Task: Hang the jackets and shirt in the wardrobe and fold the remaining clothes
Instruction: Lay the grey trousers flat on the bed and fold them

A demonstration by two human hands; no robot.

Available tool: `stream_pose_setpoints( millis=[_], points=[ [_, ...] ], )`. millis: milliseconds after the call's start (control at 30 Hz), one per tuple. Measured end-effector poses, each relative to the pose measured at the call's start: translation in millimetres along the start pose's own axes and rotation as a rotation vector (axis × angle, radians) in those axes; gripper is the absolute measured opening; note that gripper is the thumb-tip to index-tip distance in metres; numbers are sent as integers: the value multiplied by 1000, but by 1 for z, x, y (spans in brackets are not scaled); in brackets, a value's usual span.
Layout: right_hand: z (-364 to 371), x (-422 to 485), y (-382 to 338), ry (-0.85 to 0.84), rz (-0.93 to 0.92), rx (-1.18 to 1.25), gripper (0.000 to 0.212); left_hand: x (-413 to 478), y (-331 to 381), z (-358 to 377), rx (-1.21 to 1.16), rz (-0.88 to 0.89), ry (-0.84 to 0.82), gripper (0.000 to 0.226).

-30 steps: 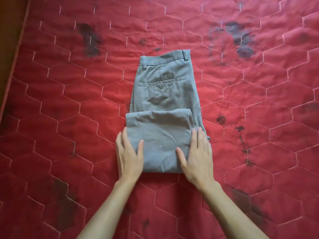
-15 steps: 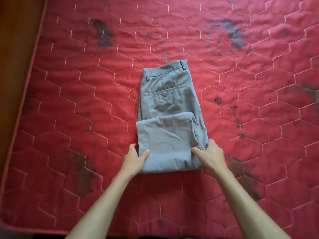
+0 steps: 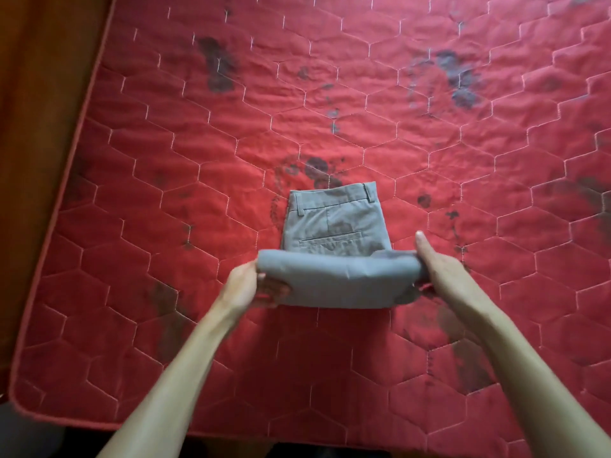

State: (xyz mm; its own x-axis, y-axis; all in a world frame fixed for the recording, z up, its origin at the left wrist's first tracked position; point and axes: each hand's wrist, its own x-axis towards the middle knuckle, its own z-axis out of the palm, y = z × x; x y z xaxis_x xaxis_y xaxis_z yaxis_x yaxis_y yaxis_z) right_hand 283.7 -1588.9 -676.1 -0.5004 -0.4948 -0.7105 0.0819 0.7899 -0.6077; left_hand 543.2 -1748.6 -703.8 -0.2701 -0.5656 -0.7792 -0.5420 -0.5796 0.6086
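- Because the fold must land even, left hand (image 3: 246,285) and right hand (image 3: 436,269) grip opposite sides of the grey trousers (image 3: 337,276).
- Waistband (image 3: 332,197) lies flat on bed (image 3: 165,193).

Your grey trousers (image 3: 334,226) lie near the middle of the red quilted mattress (image 3: 165,193), waistband at the far end (belt loops and a welt back pocket face up), the near folded portion raised and overhanging the seat.
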Motion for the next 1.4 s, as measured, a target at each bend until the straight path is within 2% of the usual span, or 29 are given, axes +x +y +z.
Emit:
stream_pose_setpoints(
  millis=[100,200,233,267,300,367,433,533,667,800,867,933,1000,1033,1133,1200,1267,1333,1400],
  points=[
    [3,38,-24,98,-41,36,82,34,29,11,-60,71,44,63],
    [16,82,-33,112,-173,193,52,76,46,23,32,110,64,53],
    [20,96,-33,117,-211,183,40,89,46,29,115,178,87,46],
    [25,110,-29,111,-240,152,39,99,43,34,251,277,126,46],
    [29,121,-26,141,-280,57,48,106,37,41,428,402,198,57],
    [43,134,-18,333,-496,-260,57,115,25,62,837,651,335,74],
    [70,137,-14,462,-722,-550,55,128,17,85,1088,785,348,70],
    [115,145,-4,272,-857,-806,54,155,4,101,1245,779,317,66],
    [127,171,14,206,-798,-925,59,172,-3,106,1380,726,365,68],
    [123,175,13,191,-779,-863,62,177,-3,106,1365,744,357,63],
    [113,178,16,248,-734,-809,64,177,-3,104,1300,754,347,59],
    [86,188,29,363,-568,-809,67,176,0,106,1237,763,352,59],
    [46,194,51,443,-362,-811,71,172,1,107,1177,712,429,61],
    [27,192,64,428,-328,-844,71,170,-1,106,1124,652,492,63],
    [-6,178,95,311,-437,-893,67,162,-6,98,851,470,668,72],
    [-3,165,96,365,-401,-582,61,152,-9,91,680,397,710,76],
    [9,151,84,504,-320,-215,55,141,-9,87,578,277,681,76],
    [26,134,63,522,-286,-79,49,129,-9,82,488,130,653,75],
    [46,122,53,410,-307,-49,45,124,-10,77,416,40,625,75]
  ],
)
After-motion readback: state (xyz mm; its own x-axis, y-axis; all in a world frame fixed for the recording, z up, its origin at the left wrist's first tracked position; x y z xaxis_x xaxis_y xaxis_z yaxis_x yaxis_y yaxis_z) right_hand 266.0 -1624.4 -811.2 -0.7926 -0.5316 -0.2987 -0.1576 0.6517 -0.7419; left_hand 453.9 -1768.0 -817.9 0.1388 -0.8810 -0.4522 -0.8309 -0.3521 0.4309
